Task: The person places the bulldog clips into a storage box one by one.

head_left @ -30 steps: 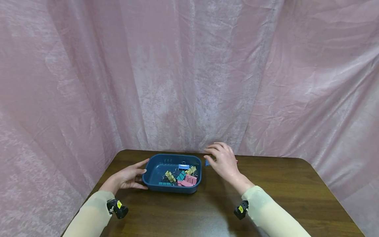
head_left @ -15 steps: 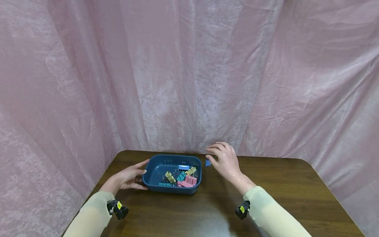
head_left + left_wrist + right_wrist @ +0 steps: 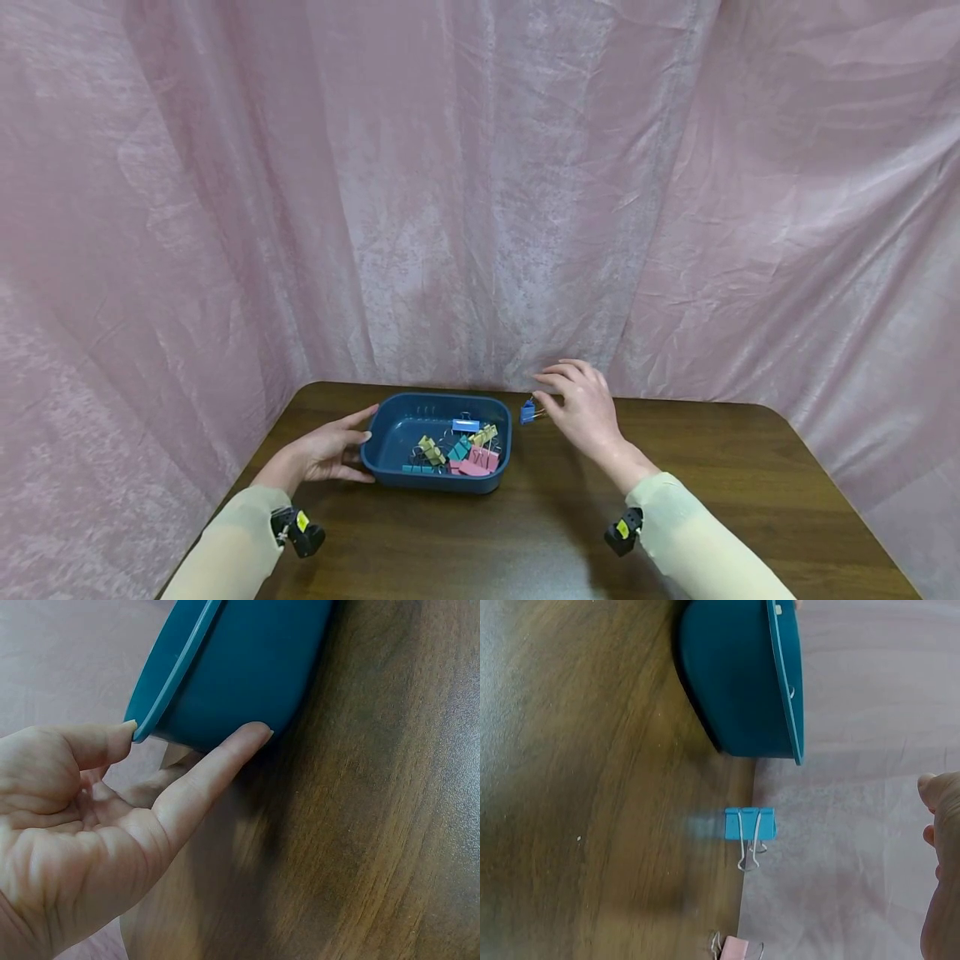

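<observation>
My left hand [image 3: 324,451] rests against the left end of the dark blue plastic tray [image 3: 390,421]. In the left wrist view the thumb tip sits on the tray's rim and a straight finger lies along its outer wall, so the fingers are relaxed and spread rather than clamped round it. The tray stands on the brown wooden table [image 3: 712,467], towards the far left part of the top, with its far edge near the pink curtain [image 3: 480,183] that hangs down behind the table's back edge.

My right hand [image 3: 581,408] hovers just right of the tray, fingers loosely extended and a little apart, holding nothing. Just off its fingertips a blue binder clip [image 3: 528,411] lies on the table, between the hand and the tray's right wall. The right wrist view shows the clip [image 3: 750,825] lying apart from the tray, close to the table's far edge where the wood meets the cloth, wire handles pointing away from the tray. A pink binder clip [image 3: 735,948] lies further along that same edge.

Inside the tray is a heap of binder clips [image 3: 457,450] in yellow, teal, pink and blue, gathered in its near right half. The table to the right and front of my hands is open wood.
</observation>
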Tool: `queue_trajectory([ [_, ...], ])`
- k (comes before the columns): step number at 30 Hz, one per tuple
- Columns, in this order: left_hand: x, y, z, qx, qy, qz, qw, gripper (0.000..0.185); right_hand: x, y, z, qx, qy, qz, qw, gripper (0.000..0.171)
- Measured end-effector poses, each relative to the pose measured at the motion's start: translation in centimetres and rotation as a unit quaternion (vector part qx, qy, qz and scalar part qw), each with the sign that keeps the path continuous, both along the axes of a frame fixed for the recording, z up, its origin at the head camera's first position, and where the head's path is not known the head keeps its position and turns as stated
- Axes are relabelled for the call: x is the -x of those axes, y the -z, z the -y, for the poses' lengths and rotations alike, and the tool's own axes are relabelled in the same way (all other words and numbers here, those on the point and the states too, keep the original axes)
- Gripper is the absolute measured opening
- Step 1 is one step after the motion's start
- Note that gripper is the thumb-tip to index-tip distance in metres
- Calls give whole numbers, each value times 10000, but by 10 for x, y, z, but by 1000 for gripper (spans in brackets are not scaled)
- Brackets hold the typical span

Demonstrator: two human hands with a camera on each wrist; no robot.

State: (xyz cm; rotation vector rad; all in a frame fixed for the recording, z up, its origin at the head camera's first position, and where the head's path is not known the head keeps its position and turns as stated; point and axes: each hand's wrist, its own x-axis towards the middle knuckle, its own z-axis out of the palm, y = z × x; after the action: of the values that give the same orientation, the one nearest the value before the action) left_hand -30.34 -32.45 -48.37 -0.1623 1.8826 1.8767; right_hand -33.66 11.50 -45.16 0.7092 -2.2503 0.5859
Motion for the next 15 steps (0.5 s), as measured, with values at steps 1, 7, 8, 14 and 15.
queue_trajectory([
  [1, 0, 0, 0, -2, 3, -2, 10000, 61, 0, 0, -1, 5, 6, 3, 10000, 25],
  [7, -1, -1, 0, -18, 25, -18, 10000, 61, 1, -1, -8, 16, 79, 25, 10000, 25],
  [8, -1, -1, 0, -24, 24, -20, 10000, 61, 1, -1, -9, 4, 102, 25, 9999, 26],
  [14, 0, -1, 0, -30, 15, -8, 10000, 61, 3, 2, -15, -34, 195, -50, 9998, 27],
  [15, 0, -1, 0, -30, 13, -6, 10000, 61, 3, 2, -16, -30, 206, -69, 9998, 27],
])
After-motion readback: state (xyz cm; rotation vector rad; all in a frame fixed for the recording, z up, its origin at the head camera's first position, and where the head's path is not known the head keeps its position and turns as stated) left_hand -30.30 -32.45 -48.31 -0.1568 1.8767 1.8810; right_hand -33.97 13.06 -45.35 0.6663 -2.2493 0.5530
